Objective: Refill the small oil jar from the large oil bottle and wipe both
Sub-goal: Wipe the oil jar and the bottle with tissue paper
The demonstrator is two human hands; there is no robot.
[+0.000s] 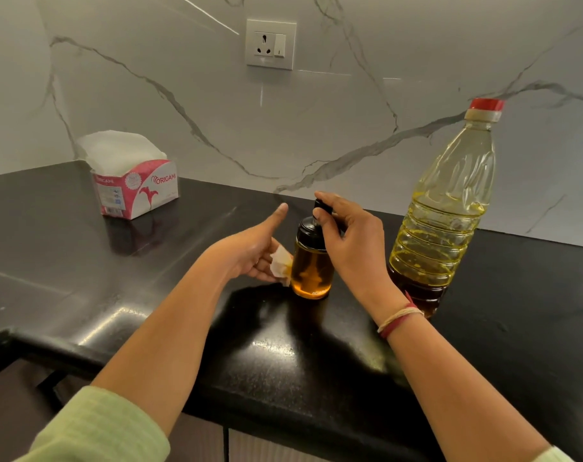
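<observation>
The small glass oil jar (311, 266), filled with amber oil and capped with a black lid, stands upright on the black counter (170, 295). My right hand (346, 241) grips the black top of its lid from above. My left hand (253, 251) holds a crumpled, oil-stained tissue (281, 265) against the jar's left side, thumb raised. To the right stands the large plastic oil bottle (446, 208), upright, with its red cap on and yellow oil inside.
An open red-and-white tissue box (135, 185) sits at the back left of the counter. A wall socket (271, 44) is set in the marble backsplash. The counter's front edge (283, 425) runs below my forearms.
</observation>
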